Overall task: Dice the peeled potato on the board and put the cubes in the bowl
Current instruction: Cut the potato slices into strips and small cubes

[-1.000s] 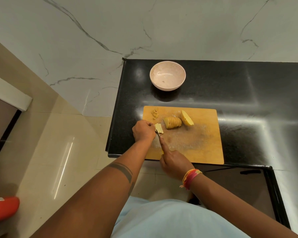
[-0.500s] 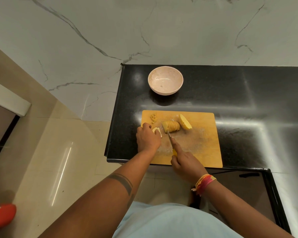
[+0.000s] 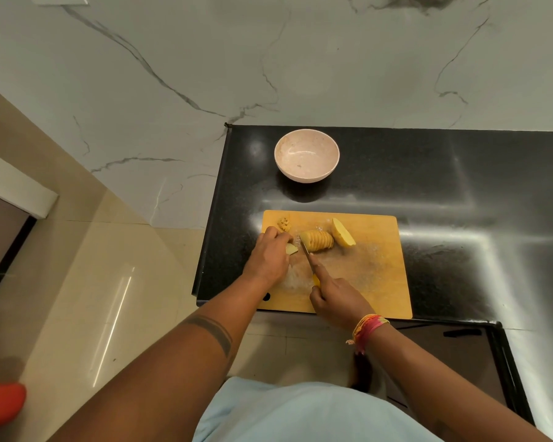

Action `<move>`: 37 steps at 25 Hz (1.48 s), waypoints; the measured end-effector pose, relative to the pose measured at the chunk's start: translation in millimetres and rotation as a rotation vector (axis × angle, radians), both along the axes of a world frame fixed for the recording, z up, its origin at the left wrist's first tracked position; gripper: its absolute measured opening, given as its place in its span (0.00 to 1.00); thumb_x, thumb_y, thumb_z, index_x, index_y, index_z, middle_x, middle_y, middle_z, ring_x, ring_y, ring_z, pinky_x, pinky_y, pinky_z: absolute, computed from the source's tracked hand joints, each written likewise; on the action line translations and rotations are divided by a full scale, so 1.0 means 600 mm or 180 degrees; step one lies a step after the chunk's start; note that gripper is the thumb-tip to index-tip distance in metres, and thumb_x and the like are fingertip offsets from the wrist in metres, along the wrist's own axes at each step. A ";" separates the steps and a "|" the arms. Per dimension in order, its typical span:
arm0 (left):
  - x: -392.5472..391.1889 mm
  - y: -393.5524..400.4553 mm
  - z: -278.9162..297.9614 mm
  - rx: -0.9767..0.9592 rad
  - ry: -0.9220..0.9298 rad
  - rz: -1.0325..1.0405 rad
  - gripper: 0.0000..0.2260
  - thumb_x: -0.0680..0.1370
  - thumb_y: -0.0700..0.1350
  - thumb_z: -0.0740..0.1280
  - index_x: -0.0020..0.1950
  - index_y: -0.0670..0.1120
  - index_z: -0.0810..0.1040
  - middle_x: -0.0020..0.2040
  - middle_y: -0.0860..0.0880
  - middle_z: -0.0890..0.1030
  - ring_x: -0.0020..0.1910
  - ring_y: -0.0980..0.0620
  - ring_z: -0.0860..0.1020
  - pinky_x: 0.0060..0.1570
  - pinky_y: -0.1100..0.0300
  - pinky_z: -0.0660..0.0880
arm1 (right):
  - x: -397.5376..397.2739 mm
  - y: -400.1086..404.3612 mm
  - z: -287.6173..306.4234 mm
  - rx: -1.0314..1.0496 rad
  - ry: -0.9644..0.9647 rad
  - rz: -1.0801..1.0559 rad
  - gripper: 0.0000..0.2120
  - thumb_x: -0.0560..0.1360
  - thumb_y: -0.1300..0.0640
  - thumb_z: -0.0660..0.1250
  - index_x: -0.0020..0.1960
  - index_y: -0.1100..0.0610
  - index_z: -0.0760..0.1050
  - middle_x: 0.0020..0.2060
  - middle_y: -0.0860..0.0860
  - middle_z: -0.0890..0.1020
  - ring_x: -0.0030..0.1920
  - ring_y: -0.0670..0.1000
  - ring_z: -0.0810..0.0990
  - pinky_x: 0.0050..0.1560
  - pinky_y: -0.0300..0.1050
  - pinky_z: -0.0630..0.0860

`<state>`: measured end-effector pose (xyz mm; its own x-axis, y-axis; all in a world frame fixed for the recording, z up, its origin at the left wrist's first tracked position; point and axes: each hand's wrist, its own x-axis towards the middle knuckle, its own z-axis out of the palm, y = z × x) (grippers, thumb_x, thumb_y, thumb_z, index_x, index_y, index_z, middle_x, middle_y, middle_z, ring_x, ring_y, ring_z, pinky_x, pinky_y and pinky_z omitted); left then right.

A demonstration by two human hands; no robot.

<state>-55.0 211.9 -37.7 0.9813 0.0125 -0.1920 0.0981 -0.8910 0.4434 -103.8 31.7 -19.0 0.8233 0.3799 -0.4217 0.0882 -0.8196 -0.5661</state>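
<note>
1. Shifted since half a second back: knife (image 3: 306,254) blade now at the near cut end of the sliced potato (image 3: 317,240); left hand (image 3: 269,255) barely moved.
2. Left hand pinching a slice (image 3: 291,249) on the board (image 3: 374,275); right hand (image 3: 336,296) gripping the knife.
3. Slice at 9 o'clock of the potato, nearer the left hand; bowl (image 3: 306,160) at 12 o'clock, empty.

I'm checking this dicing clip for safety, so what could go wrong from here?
The left hand holds a slice right beside the knife, so a slip could nick the fingers. The sliced half is unheld and may fan apart or roll when touched. The bowl sits off the board, across bare counter, so cubes could drop on the way over.
</note>
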 end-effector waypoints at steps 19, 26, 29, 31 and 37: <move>-0.014 0.006 -0.006 -0.0092 -0.0130 0.0153 0.21 0.82 0.45 0.66 0.76 0.49 0.71 0.66 0.51 0.71 0.66 0.52 0.70 0.68 0.56 0.71 | -0.017 0.035 -0.009 0.0068 -0.0234 -0.0120 0.37 0.82 0.56 0.56 0.83 0.47 0.37 0.30 0.46 0.74 0.28 0.47 0.73 0.27 0.39 0.62; -0.015 0.003 -0.004 -0.0012 -0.0135 0.0122 0.19 0.82 0.44 0.66 0.74 0.46 0.74 0.66 0.50 0.73 0.65 0.50 0.71 0.65 0.54 0.74 | 0.002 0.057 -0.008 0.0003 -0.0167 -0.0092 0.36 0.81 0.55 0.55 0.83 0.48 0.40 0.33 0.51 0.76 0.32 0.51 0.76 0.32 0.49 0.72; -0.013 0.005 -0.002 -0.0024 -0.0097 0.0113 0.19 0.82 0.44 0.66 0.74 0.46 0.74 0.66 0.50 0.73 0.65 0.50 0.71 0.65 0.53 0.74 | 0.010 0.065 -0.007 -0.0035 -0.0164 -0.0072 0.36 0.82 0.55 0.55 0.83 0.49 0.40 0.32 0.49 0.74 0.31 0.49 0.74 0.29 0.46 0.65; -0.012 0.005 -0.001 -0.0025 -0.0092 0.0104 0.19 0.83 0.44 0.66 0.74 0.46 0.74 0.66 0.50 0.73 0.65 0.50 0.71 0.66 0.54 0.74 | 0.013 0.069 -0.008 -0.0067 -0.0161 -0.0056 0.35 0.82 0.55 0.55 0.83 0.49 0.40 0.32 0.49 0.73 0.31 0.49 0.74 0.29 0.46 0.65; -0.009 0.004 0.001 0.0015 -0.0124 0.0135 0.17 0.82 0.44 0.66 0.71 0.47 0.77 0.64 0.50 0.73 0.63 0.50 0.72 0.64 0.55 0.75 | -0.009 0.062 -0.022 -0.0165 -0.0188 -0.0051 0.36 0.82 0.54 0.55 0.83 0.49 0.39 0.34 0.52 0.77 0.31 0.51 0.75 0.29 0.45 0.67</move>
